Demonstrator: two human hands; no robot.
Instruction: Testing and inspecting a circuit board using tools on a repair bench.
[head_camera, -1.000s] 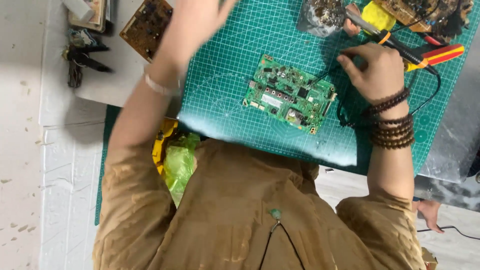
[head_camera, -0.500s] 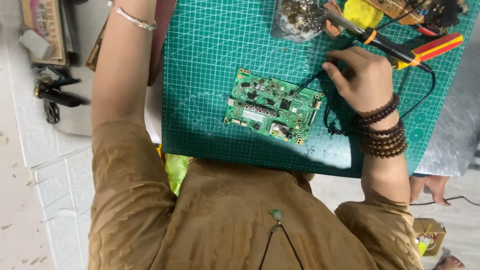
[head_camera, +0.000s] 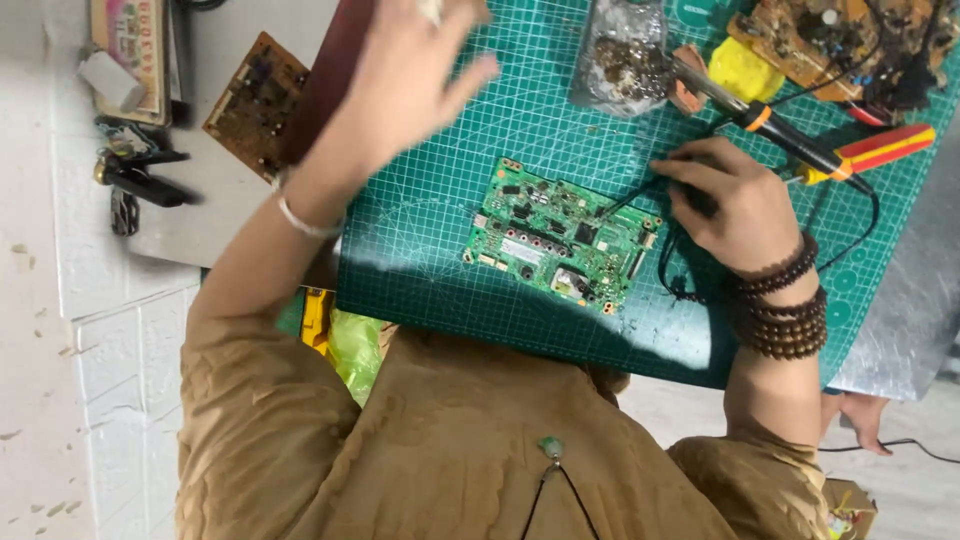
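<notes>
The green circuit board (head_camera: 563, 238) lay flat on the green cutting mat (head_camera: 450, 200) at the centre of the frame, its long axis running from upper left down to lower right. The right hand (head_camera: 735, 205), just right of the board, had its grip clenched on a thin black probe (head_camera: 632, 196) whose tip touched the board's upper edge. The left hand (head_camera: 415, 75), blurred at the upper middle, was released with fingers spread, grasping nothing. A clear bag (head_camera: 620, 55) at the top held brownish scraps.
</notes>
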